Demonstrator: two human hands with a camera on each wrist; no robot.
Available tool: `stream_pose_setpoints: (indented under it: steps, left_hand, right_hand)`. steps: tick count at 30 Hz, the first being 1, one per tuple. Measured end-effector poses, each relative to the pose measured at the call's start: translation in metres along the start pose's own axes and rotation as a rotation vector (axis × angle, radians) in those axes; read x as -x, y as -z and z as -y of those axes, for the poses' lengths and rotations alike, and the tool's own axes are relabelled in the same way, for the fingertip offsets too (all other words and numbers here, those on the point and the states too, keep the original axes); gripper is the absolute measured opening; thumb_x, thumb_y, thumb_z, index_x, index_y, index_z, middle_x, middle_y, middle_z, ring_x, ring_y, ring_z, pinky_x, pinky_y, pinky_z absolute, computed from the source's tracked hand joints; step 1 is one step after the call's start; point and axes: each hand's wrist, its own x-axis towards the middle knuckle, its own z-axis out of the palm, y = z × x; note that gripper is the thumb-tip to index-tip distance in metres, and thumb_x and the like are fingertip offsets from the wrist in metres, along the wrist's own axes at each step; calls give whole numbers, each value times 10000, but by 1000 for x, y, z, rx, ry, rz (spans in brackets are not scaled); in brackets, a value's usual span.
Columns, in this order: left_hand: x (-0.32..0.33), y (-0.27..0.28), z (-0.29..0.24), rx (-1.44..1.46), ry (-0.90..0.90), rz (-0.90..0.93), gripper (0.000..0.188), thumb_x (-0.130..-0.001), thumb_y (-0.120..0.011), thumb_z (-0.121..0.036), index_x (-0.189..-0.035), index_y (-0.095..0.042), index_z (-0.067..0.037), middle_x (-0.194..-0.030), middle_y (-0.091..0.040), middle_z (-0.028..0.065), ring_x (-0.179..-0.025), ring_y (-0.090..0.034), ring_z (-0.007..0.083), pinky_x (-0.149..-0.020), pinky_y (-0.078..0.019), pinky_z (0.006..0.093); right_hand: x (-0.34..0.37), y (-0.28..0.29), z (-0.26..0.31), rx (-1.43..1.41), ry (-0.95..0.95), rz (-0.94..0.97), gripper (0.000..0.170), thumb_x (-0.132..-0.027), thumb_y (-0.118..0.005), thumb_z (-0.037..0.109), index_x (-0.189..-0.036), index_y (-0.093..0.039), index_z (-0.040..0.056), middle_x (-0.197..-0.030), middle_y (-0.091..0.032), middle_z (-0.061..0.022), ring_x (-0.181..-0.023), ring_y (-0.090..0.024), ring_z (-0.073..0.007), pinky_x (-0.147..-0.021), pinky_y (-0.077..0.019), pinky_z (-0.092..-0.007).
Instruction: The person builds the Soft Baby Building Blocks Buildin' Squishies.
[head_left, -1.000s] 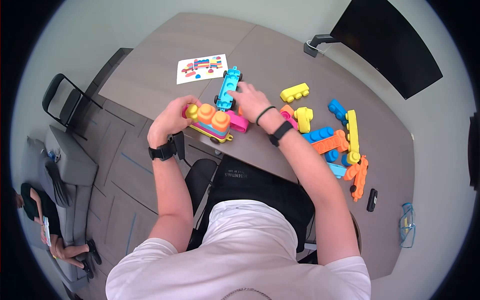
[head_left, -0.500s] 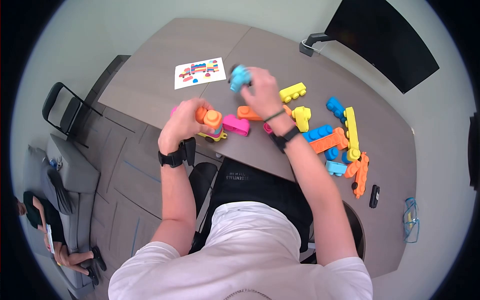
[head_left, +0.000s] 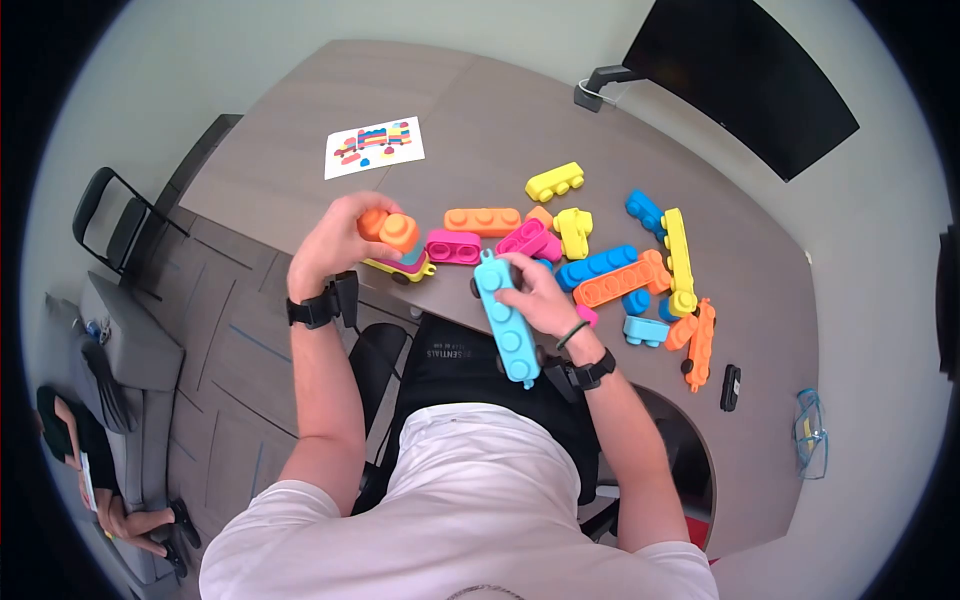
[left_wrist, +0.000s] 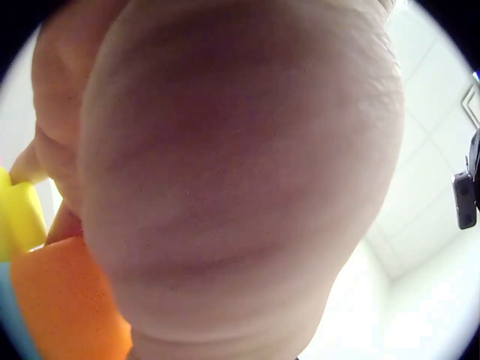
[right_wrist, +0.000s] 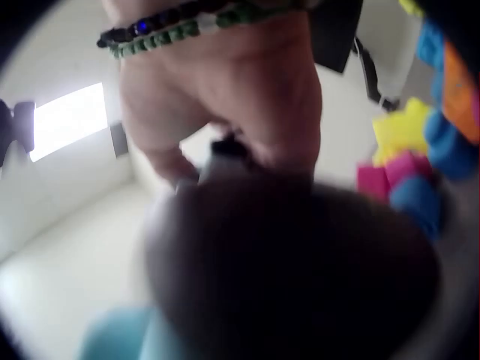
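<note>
My right hand grips a light blue toy wagon base by its side, with its studs up, over the table's front edge. In the right wrist view a dark round shape fills the middle, with light blue below it. My left hand holds an orange building block on top of a stack on a yellow toy wagon base. Part of the stack is hidden by that hand. Beside it lie a pink block and a long orange block.
A picture card of a block train lies at the back left. Several yellow, blue and orange blocks spread over the right side, with a black object and glasses beyond. A monitor stands at the back.
My right hand has picked up the light blue wagon base from near the card, turned it, and brought it toward my body. My left hand has shifted its hold over the orange blocks.
</note>
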Motion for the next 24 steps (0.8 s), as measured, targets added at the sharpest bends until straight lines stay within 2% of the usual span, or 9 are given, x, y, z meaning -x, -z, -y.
stream_pose_setpoints:
  steps: [3,6,10,12,14,15,18,21,24]
  left_hand:
    - [1,-3,-9,-13,18,21,546,-689,-1020,-7,-1173,-767,-6,-1083,-795,113,-1009,-763,261,-948,-617,393]
    - [0,-5,-6,50,34,19,546,-688,-1029,-24,-1166,-766,-3,-1076,-798,108,-995,-762,259,-943,-615,389]
    - [-1,-4,-7,59,20,10,540,-695,-1032,-33,-1165,-767,-2,-1076,-804,102,-994,-765,246,-936,-616,390]
    - [-3,-4,-6,6,-21,21,567,-689,-1045,-54,-1180,-766,-5,-1077,-804,93,-1002,-764,224,-927,-619,383]
    - [-3,-4,-7,27,-1,17,565,-699,-1044,-62,-1187,-767,-7,-1076,-806,88,-1001,-764,214,-926,-619,378]
    - [-2,-3,-7,47,13,6,563,-708,-1044,-70,-1195,-768,-9,-1075,-809,84,-1000,-765,205,-926,-620,372]
    - [-2,-1,1,104,18,-52,545,-734,-1041,-86,-1201,-771,-10,-1073,-814,79,-993,-767,191,-932,-620,362]
    - [-5,-2,-1,137,18,-47,528,-753,-1039,-102,-1201,-773,-11,-1072,-815,75,-987,-765,180,-940,-620,357]
    - [-6,-5,-2,123,14,-51,544,-745,-1046,-116,-1203,-772,-11,-1067,-812,69,-988,-762,175,-940,-622,359]
  right_hand:
    - [-13,-5,-1,198,-134,165,557,-1013,-763,8,-1541,-586,19,-1224,-693,-27,-1132,-664,-121,-988,-556,-306]
    - [-29,-1,-18,176,-214,396,592,-1038,-787,66,-1587,-569,28,-1229,-703,-33,-1141,-663,-117,-989,-553,-305]
    - [-35,2,3,333,-242,391,585,-1065,-791,106,-1601,-568,33,-1131,-735,-33,-1024,-698,-117,-848,-587,-318]
    - [-36,10,-5,328,-180,361,503,-1063,-786,92,-1527,-606,21,-1071,-748,-37,-916,-726,-117,-701,-592,-307]
    - [-31,16,24,105,-370,265,373,-1019,-819,101,-1350,-679,2,-1041,-742,-84,-829,-732,-155,-640,-611,-318]
    - [-25,15,25,-54,-293,96,276,-1030,-786,45,-1272,-667,-15,-1043,-765,-102,-770,-755,-147,-513,-589,-288]
    - [-1,17,37,-379,-88,-317,207,-1075,-731,27,-1266,-685,-37,-1099,-787,-109,-905,-814,-205,-678,-706,-335]
    - [16,-1,31,-418,34,-546,134,-1093,-705,22,-1204,-721,-52,-1136,-793,-118,-950,-822,-231,-775,-738,-375]
    - [24,-19,27,-536,67,-616,106,-1099,-695,17,-1147,-738,-67,-1149,-793,-124,-980,-825,-246,-831,-748,-412]
